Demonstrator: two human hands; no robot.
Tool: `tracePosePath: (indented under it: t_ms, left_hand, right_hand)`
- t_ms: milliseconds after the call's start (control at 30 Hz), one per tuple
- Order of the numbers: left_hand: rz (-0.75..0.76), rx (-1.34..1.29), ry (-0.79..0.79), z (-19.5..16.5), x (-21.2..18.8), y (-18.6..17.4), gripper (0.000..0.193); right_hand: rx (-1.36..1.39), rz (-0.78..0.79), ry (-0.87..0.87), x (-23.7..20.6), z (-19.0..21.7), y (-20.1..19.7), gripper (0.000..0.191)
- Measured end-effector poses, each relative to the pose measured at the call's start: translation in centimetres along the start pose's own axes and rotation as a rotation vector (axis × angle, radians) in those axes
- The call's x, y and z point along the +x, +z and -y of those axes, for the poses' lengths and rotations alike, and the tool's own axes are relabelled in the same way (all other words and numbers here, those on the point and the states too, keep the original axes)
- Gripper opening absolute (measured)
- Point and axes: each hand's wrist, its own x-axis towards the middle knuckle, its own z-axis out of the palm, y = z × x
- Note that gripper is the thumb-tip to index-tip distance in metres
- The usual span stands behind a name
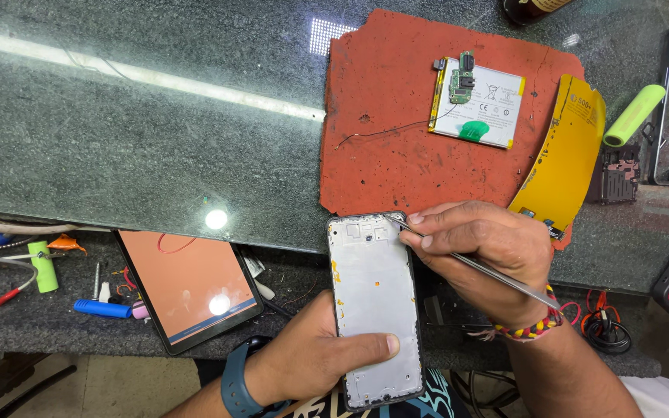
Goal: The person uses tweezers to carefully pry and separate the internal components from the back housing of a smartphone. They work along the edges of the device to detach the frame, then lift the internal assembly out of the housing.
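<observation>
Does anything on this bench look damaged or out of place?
Yes. The red mat is ragged at its edges and pitted. The phone frame in the left hand is stripped bare, its battery and small circuit board lying loose on the mat. The right hand holds tweezers at the frame's top.

Stripped grey phone frame with dark rim, open side up, upright lengthwise, at glass counter's edge; thin silver metal pick slanting, tip touching top corner.
</observation>
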Motion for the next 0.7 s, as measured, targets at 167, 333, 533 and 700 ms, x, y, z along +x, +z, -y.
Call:
tracePosePath:
  t_ms: [167, 333, 533, 700]
  left_hand:
    - [-0.02, -0.014, -0.034, -0.09, 0.02, 0.07, 0.034]
    - [0.001, -0.019, -0.011, -0.26, -0.14, 0.04, 0.032]
    - [-0.001, 0.006, -0.004, -0.29, -0.16, 0.04, 0.032]
    - [-0.007, -0.006, -0.011, -0.24, -0.08, 0.1, 0.032]
  right_hand:
    - [-0.023, 0.019, -0.067, 0.22, 0.03, -0.04, 0.023]
    - [-0.055, -0.055, -0.076, 0.09, 0.04, 0.14, 0.026]
    - [-0.104, -0.036, -0.111, 0.09, -0.08, 0.2, 0.026]
    - [-0.07, -0.025, -0.121, 0.16, -0.1, 0.24, 0.024]
